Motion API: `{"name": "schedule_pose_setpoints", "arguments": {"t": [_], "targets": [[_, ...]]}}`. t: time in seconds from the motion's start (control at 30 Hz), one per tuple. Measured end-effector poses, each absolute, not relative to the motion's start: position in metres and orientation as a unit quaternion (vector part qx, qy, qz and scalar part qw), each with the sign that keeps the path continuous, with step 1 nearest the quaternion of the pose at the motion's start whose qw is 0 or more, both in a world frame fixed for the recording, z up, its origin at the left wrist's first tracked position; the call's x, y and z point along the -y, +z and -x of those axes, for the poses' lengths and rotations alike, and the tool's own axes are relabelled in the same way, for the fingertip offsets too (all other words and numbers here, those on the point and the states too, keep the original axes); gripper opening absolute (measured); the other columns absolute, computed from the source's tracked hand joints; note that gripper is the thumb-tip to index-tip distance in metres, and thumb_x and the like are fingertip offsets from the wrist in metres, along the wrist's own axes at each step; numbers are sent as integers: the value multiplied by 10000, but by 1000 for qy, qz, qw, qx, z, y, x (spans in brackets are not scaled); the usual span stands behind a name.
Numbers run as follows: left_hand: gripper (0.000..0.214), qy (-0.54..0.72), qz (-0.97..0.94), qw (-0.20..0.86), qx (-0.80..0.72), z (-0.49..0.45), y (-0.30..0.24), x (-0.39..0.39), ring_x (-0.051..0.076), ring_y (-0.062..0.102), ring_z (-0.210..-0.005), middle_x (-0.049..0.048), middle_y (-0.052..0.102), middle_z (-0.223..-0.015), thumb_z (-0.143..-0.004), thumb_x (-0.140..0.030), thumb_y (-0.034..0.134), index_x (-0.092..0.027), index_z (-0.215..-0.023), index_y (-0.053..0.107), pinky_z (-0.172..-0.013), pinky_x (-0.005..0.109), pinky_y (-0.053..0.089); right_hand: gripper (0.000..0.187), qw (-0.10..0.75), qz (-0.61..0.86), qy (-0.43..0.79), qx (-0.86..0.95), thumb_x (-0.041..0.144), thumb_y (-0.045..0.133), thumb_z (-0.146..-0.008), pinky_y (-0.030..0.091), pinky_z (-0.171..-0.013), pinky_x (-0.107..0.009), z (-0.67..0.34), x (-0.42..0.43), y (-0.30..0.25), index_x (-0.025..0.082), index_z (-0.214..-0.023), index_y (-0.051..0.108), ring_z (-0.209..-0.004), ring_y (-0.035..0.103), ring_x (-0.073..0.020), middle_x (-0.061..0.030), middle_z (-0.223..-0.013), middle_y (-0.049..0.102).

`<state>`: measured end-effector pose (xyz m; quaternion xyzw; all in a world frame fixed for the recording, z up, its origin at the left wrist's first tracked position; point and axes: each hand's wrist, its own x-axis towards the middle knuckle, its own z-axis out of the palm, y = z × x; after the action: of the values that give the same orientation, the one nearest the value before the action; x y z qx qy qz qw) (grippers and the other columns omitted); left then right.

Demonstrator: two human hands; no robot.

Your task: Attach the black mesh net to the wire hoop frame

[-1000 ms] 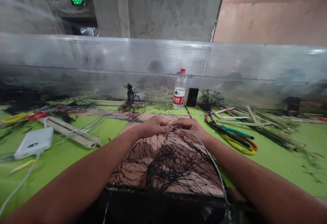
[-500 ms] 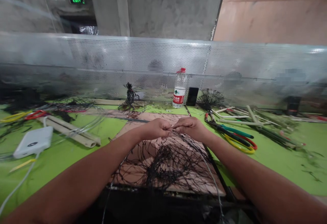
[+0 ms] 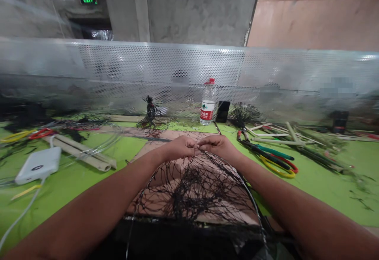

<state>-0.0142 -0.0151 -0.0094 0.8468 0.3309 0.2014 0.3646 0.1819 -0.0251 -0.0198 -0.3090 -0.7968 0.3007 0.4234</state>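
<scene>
Left hand: the left hand (image 3: 180, 147) was curled, its fingertips pinched tightly against those of the other hand, at the top of a wire hoop (image 3: 247, 185). Exactly what they pinched was too small to tell.
Right hand: the right hand (image 3: 219, 146) was pressed in the same pinch, its knuckles raised. The two hands seemed to be working at one small spot, which would explain why they were held so close.
Net: a black net (image 3: 189, 196) hung from the hoop below the hands, bunched dark at its middle and spread over a tan board (image 3: 166, 134).
Board: it lay on a green mat (image 3: 74, 200), apparently placed under the net to show the dark mesh against a pale surface.
Right side: pliers (image 3: 275, 162) with yellow, red and green handles lay just beside the board, seemingly within easy reach.
Left side: a power bank (image 3: 38, 165) with a white cable lay near bamboo tubes (image 3: 79, 153).
Far edge: a water bottle (image 3: 208, 102), a phone (image 3: 222, 112) and two net bundles (image 3: 150, 112) stood against a perforated screen (image 3: 166, 62).
</scene>
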Motion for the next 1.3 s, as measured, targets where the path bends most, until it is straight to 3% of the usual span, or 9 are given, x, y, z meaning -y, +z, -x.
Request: {"name": "schedule_pose_setpoints", "arguments": {"t": [0.23, 0.33, 0.47, 0.73, 0.9, 1.07, 1.3], "targets": [[256, 202, -851, 341, -343, 12, -10, 17, 83, 457, -468, -17, 513, -501, -699, -355, 563, -114, -615, 588, -453, 187, 313, 258, 370, 308, 330, 812, 324, 641, -729, 474, -702, -278, -185, 30, -11, 163, -929, 675, -756, 600, -133, -49, -870, 677], [233, 200, -855, 319, -356, 9, -11, 18, 85, 459, -457, -23, 503, -471, -685, -314, 558, -121, -553, 560, -443, 188, 308, 178, 352, 329, 257, 838, 310, 611, -756, 455, -633, -260, -182, 33, -12, 169, -828, 693, -682, 581, -132, -30, -745, 670], [225, 207, -847, 328, -364, 7, -15, 15, 80, 448, -425, -36, 479, -440, -673, -300, 575, -124, -536, 544, -424, 187, 306, 166, 374, 346, 157, 846, 285, 555, -800, 442, -622, -250, -175, 34, -17, 188, -794, 690, -671, 572, -134, -29, -729, 661], [368, 194, -747, 571, -280, 13, -20, 9, 98, 558, -507, 36, 621, -689, -708, -460, 624, -118, -839, 587, -498, 221, 448, 239, 400, 353, 128, 836, 249, 458, -850, 425, -598, -239, -176, 37, -16, 187, -693, 628, -633, 540, -127, -17, -662, 608], [430, 164, -690, 656, -257, 18, -16, 9, 132, 611, -617, 129, 660, -888, -729, -448, 617, -122, -1002, 554, -559, 252, 487, 235, 401, 350, 109, 840, 247, 446, -862, 434, -633, -248, -175, 39, -17, 196, -725, 631, -670, 560, -133, -24, -713, 629], [379, 165, -685, 653, -278, 18, -18, 7, 136, 604, -557, 115, 670, -825, -736, -407, 610, -125, -982, 547, -535, 270, 495, 222, 394, 337, 90, 850, 229, 449, -869, 446, -673, -249, -174, 39, -17, 206, -770, 647, -724, 585, -136, -25, -781, 658], [378, 171, -702, 625, -297, 14, -22, 6, 101, 554, -438, 40, 637, -657, -703, -448, 620, -122, -885, 560, -401, 188, 379, 238, 360, 300, 17, 884, 210, 426, -880, 452, -736, -266, -170, 40, -21, 179, -847, 660, -790, 603, -150, -56, -860, 679]]}}
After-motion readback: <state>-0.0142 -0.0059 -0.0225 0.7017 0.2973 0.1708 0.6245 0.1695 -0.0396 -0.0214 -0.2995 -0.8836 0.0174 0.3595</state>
